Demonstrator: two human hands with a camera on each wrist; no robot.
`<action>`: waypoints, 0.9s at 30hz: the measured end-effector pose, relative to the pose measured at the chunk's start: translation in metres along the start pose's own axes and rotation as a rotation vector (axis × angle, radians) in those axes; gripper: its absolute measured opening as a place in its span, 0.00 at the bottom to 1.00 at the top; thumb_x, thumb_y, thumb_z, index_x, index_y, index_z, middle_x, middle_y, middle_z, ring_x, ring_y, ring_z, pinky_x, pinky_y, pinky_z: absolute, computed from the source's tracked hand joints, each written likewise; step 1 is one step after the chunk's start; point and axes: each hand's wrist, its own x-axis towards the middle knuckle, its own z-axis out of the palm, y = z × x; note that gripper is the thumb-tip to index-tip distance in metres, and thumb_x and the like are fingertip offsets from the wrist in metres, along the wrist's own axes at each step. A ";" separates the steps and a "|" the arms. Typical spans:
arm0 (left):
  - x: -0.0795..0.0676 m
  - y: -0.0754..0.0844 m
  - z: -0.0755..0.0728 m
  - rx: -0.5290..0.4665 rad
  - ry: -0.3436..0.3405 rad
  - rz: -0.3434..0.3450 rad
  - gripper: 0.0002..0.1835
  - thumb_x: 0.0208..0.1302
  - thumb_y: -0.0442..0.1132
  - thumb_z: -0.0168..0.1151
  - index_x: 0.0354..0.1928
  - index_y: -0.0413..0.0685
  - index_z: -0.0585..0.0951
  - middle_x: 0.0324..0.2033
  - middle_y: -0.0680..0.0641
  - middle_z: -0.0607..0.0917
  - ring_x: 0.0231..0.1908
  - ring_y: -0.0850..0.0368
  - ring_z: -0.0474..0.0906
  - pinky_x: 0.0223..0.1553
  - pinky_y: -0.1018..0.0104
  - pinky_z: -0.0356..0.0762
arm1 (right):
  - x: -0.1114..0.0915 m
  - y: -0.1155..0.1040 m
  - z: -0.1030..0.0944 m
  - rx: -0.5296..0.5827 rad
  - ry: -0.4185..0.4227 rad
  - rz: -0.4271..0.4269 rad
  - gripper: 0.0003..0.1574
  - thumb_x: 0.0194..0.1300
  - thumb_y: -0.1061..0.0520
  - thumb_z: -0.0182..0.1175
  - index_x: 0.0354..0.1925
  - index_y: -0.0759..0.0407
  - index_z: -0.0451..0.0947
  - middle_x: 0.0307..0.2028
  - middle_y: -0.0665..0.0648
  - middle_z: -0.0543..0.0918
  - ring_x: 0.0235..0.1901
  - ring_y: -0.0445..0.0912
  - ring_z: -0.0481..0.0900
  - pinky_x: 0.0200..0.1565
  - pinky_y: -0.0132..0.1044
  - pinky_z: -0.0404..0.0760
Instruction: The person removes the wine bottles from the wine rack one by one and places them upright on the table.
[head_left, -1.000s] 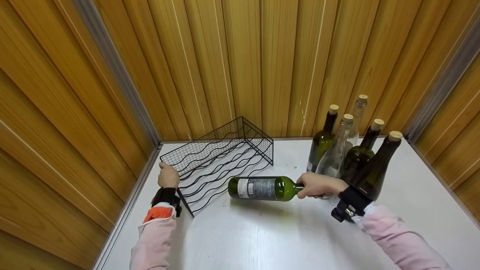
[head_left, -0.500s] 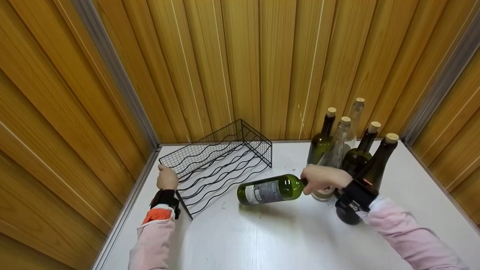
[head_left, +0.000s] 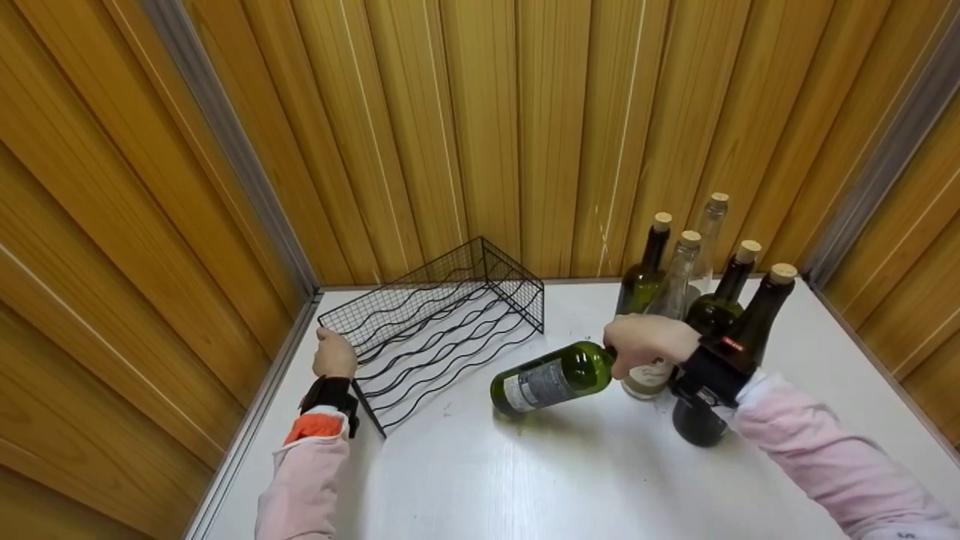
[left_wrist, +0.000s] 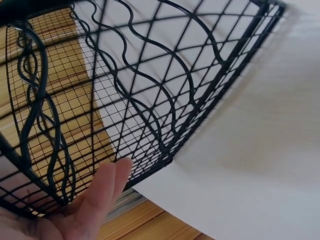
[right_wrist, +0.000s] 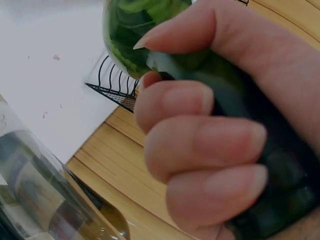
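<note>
In the head view my right hand (head_left: 651, 341) grips a green glass wine bottle (head_left: 551, 379) by the neck. The bottle leans low to the left, its labelled body and base close over the white table. In the right wrist view, curled fingers (right_wrist: 205, 142) and the thumb wrap around the dark neck. A black wire wine rack (head_left: 420, 298), with mesh sides and wavy rails, stands at the back left. My left hand (head_left: 335, 356) holds its near left corner. The left wrist view shows that hand's fingers (left_wrist: 97, 197) against the rack's mesh.
Several corked bottles stand at the right, among them a clear one (head_left: 679, 281) and a dark one (head_left: 761, 315) close by my right wrist. Wood-patterned walls (head_left: 555, 150) enclose the white table (head_left: 465, 480) at the back and sides.
The bottle has moved right, away from the rack's front, and tipped from level to slanting, neck end higher. My right hand has risen with it. My left hand stays on the rack.
</note>
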 end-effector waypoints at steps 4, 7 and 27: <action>0.000 0.001 -0.004 0.053 -0.029 0.013 0.17 0.71 0.29 0.38 0.56 0.21 0.59 0.40 0.22 0.84 0.41 0.29 0.84 0.40 0.41 0.82 | -0.001 -0.002 -0.001 -0.028 -0.006 0.014 0.07 0.47 0.61 0.68 0.28 0.59 0.80 0.23 0.52 0.82 0.24 0.44 0.77 0.26 0.35 0.77; -0.001 0.002 -0.010 0.120 -0.042 0.033 0.18 0.71 0.30 0.40 0.56 0.21 0.60 0.40 0.22 0.84 0.42 0.30 0.84 0.41 0.42 0.82 | -0.003 -0.002 -0.002 -0.048 0.001 -0.006 0.07 0.46 0.61 0.67 0.27 0.59 0.80 0.23 0.52 0.81 0.22 0.44 0.76 0.25 0.34 0.76; -0.031 0.078 -0.006 0.157 0.323 0.663 0.14 0.62 0.29 0.60 0.47 0.28 0.73 0.48 0.28 0.76 0.51 0.31 0.74 0.42 0.41 0.81 | -0.012 -0.002 -0.015 -0.044 -0.007 -0.005 0.07 0.46 0.61 0.68 0.28 0.61 0.81 0.21 0.51 0.81 0.21 0.42 0.74 0.22 0.31 0.72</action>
